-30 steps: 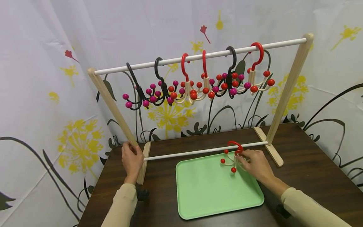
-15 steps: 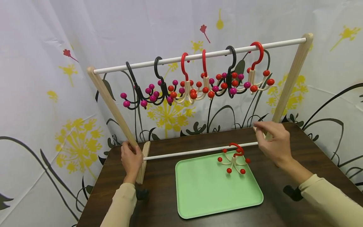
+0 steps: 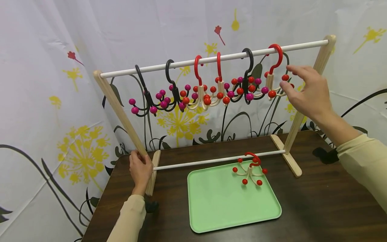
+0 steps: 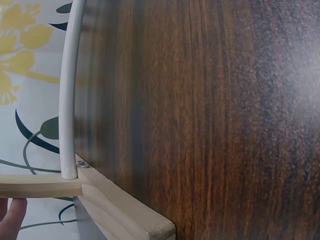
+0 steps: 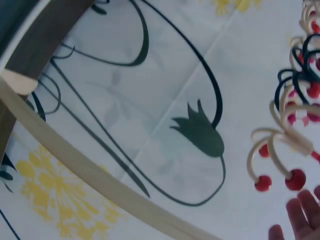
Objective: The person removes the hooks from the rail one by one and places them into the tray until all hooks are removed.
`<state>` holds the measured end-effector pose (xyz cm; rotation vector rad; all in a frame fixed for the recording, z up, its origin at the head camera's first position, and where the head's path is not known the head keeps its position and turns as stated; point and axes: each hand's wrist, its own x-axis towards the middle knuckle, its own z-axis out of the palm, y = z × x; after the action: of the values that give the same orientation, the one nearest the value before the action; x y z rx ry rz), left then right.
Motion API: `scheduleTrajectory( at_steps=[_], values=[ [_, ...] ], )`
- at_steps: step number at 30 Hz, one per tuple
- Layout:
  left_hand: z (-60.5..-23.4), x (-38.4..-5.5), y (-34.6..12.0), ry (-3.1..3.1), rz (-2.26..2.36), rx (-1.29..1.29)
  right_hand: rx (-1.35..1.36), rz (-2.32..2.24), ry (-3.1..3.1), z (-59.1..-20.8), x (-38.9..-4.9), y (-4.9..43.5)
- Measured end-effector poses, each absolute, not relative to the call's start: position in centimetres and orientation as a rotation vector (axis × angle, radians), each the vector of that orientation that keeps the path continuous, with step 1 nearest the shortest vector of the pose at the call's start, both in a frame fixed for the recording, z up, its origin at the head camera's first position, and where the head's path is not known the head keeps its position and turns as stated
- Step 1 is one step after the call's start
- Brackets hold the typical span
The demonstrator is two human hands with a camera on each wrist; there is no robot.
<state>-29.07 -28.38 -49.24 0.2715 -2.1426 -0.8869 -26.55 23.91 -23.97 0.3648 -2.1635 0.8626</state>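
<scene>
My left hand (image 3: 140, 171) grips the foot of the left wooden post (image 3: 121, 114) of a hanger rack. In the left wrist view, a fingertip (image 4: 14, 216) touches that post. My right hand (image 3: 312, 92) is raised beside the rightmost hanger (image 3: 270, 81), fingers apart and holding nothing; contact with its red balls cannot be told. This hanger has a red hook, cream arms and red balls, and hangs on the white top rod (image 3: 302, 47). Another like it (image 3: 249, 173) stands on the green tray (image 3: 223, 205), its hook upward.
Several more hangers share the rod, including a black one (image 3: 245, 84) with magenta balls and a red-hooked one (image 3: 199, 92). A white lower rod (image 3: 208, 162) crosses behind the tray. Wooden feet (image 3: 291, 164) stand on the dark table (image 3: 326, 201). A patterned curtain (image 3: 60, 37) hangs behind.
My right hand has let go of the hanger on the tray, then moved right and up to the rightmost hanging one. My left hand stays on the post.
</scene>
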Motion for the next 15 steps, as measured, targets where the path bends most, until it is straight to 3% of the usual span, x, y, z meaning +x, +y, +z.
scheduleTrajectory(
  at_steps=[15],
  values=[
    [-49.3,-29.2,-28.2,-2.156,-0.885,0.285,0.307,0.879,-2.534,-21.8,-28.6,23.7]
  ],
)
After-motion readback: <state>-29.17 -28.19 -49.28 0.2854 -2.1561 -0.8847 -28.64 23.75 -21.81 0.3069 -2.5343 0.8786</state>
